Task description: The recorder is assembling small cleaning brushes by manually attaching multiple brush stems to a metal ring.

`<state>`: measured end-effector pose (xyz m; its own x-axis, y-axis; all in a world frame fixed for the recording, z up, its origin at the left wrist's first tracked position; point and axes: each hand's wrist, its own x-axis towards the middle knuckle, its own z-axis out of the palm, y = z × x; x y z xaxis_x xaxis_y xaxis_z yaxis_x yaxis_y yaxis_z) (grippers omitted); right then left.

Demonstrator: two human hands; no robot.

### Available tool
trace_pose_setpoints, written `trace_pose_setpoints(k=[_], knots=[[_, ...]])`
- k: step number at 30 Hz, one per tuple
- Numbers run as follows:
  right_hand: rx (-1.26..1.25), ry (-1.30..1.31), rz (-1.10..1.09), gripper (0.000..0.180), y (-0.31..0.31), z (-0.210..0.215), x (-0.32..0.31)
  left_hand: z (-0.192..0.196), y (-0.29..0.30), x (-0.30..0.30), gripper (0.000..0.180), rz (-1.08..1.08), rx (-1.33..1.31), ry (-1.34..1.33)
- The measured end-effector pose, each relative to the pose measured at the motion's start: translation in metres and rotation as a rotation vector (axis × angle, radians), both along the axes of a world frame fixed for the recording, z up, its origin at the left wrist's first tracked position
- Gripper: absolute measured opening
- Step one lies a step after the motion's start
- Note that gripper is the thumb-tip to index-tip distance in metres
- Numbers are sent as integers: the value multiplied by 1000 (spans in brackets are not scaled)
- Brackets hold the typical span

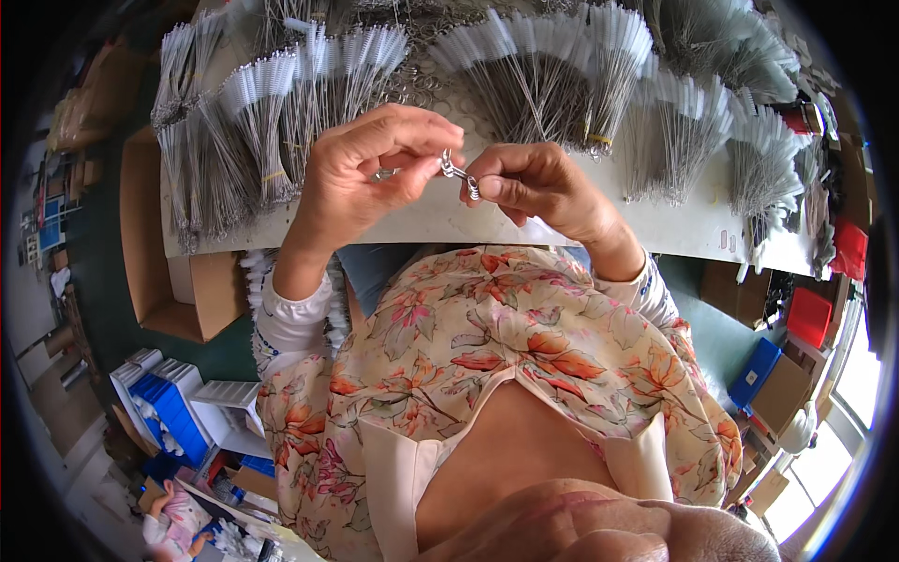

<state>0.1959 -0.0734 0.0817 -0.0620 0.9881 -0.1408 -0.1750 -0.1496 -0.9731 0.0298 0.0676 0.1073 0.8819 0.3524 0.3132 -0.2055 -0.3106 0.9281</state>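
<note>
Above the table's near edge, my left hand (375,159) pinches small shiny metal rings (448,161) between thumb and fingertips. More metal shows in the curl of its fingers, too small to make out fully. Close by on the right, my right hand (548,183) is closed in a pinch on the other end of this little cluster, where further rings (473,187) hang at the thumb tip. The two ends appear joined by a short metal piece between the hands. How the rings are linked cannot be told.
Bundles of wire brushes with white bristles (272,84) cover the white table (375,229) left and right. Loose metal rings (417,80) lie between them. An open cardboard box (150,244) stands left; blue bins (169,412) sit lower left. Another person (173,520) is at lower left.
</note>
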Motion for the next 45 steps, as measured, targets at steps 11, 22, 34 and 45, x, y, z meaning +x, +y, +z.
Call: trace_pose_setpoints(k=[11,22,34,45], knots=[[166,84,-343,18,16,40,-2,14,-15,25,33,337,360,-216],[185,-20,-322,14,13,40,4,47,7,23,16,117,456,45],[150,67,-241,13,12,34,13,38,-4,22,17,86,415,241],[233,39,-224,11,13,30,-1,33,-8,6,22,200,401,81]])
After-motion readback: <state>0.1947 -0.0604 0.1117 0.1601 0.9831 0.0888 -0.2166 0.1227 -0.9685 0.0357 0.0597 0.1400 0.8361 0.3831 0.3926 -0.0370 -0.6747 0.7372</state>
